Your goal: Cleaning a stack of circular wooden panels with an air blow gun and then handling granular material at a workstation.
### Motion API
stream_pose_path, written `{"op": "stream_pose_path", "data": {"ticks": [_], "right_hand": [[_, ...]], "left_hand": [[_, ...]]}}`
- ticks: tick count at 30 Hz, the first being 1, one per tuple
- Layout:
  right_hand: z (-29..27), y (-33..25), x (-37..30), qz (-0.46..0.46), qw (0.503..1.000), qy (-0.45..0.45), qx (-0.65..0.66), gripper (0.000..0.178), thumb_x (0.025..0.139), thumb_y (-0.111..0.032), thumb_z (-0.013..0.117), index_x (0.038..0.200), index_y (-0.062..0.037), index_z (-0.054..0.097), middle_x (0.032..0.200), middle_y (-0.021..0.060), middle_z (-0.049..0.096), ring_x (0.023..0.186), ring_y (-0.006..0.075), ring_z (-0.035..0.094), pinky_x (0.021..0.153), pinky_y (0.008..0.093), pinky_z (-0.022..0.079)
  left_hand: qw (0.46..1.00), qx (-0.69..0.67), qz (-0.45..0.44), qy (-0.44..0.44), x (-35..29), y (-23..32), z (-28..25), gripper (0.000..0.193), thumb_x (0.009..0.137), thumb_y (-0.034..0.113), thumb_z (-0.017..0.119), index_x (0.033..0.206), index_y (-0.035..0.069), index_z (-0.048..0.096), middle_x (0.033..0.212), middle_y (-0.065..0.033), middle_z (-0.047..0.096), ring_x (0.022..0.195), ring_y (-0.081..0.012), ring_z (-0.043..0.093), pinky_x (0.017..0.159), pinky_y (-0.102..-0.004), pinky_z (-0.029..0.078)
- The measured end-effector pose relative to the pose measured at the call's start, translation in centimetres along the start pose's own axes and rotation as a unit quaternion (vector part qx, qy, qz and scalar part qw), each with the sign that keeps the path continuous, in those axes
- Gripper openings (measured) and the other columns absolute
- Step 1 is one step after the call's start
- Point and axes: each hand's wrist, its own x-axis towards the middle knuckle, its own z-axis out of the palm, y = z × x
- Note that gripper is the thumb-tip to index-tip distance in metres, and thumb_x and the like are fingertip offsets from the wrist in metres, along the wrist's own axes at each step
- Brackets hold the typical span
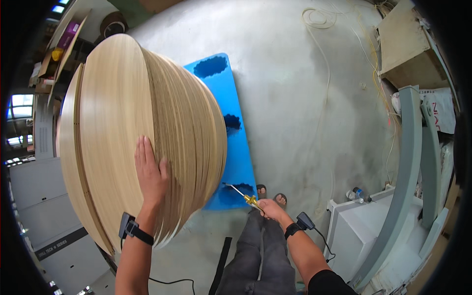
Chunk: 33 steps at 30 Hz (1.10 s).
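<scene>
The left hand (151, 177) lies flat on the panel stack (115, 98) (frame left). The right hand (270, 208) grips a brass-coloured tool (251, 200), lower centre.

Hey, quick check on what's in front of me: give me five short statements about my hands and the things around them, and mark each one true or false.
1. The left grip rests against the stack of wood-grain panels. True.
2. The right grip is empty. False: it holds a slim-shafted, gold-coloured tool.
3. The pallet showing beside the stack is red. False: it is blue, with dark patches.
4. A strapped-on device sits at each wrist. True.
5. The trousers are white. False: they are dark grey.
</scene>
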Motion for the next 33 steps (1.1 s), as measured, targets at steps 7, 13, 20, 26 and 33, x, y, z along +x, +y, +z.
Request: {"op": "stream_pose_path", "data": {"ticks": [7,13,20,26,33], "right_hand": [[8.2,-1.7,-10.6,-0.153,0.981,-0.067,0.102,0.031,0.106,-0.032,0.047,0.103,-0.0068,0.065,0.066,-0.0016,0.057,0.057,0.0085,0.05,0.055,0.0283,0.043],[11.3,-2.8,-13.7,-0.236,0.971,0.028,0.036,0.03,0.105,-0.03,0.048,0.108,-0.0058,0.065,0.066,0.0045,0.058,0.059,0.0115,0.056,0.059,0.0291,0.046],[13.7,-1.0,-11.6,-0.208,0.959,0.125,-0.147,0.034,0.099,-0.036,0.044,0.1,-0.0099,0.064,0.084,0.0179,0.067,0.08,0.0402,0.064,0.071,0.0497,0.048],[15.7,3.4,-14.3,-0.188,0.975,0.1,0.061,0.031,0.101,-0.031,0.048,0.104,-0.0053,0.065,0.074,0.0174,0.061,0.064,0.0292,0.062,0.064,0.0415,0.048],[20.8,-3.2,-17.1,-0.334,0.888,0.288,-0.13,0.03,0.102,-0.032,0.048,0.114,-0.0105,0.065,0.076,0.0198,0.065,0.072,0.0395,0.065,0.066,0.0476,0.051]], "left_hand": [[1.0,-0.007,0.007,0.02,-0.1,-0.1,-0.1,0.072,0.091,0.013,0.063,0.153,-0.001,0.029,0.16,-0.0206,0.029,0.149,-0.0352,0.026,0.123,-0.0454,0.021],[0.998,-0.059,0.015,0.026,-0.2,0.0,-0.1,0.076,0.088,0.01,0.065,0.154,0.0,0.028,0.16,-0.0199,0.029,0.149,-0.0345,0.026,0.123,-0.0434,0.023],[0.986,-0.156,0.052,0.001,-3.5,-3.1,-1.2,0.078,0.085,0.003,0.063,0.154,-0.001,0.027,0.162,-0.0206,0.024,0.151,-0.0354,0.021,0.123,-0.0422,0.021],[0.985,-0.106,0.117,-0.064,-14.5,-7.6,-2.7,0.081,0.085,0.006,0.065,0.154,-0.003,0.024,0.162,-0.0236,0.021,0.152,-0.0374,0.017,0.124,-0.0473,0.015],[0.985,-0.014,0.17,-0.041,-16.5,-9.2,-2.3,0.082,0.088,0.015,0.064,0.156,-0.002,0.021,0.163,-0.0218,0.022,0.153,-0.0359,0.016,0.124,-0.0481,0.011]]}}
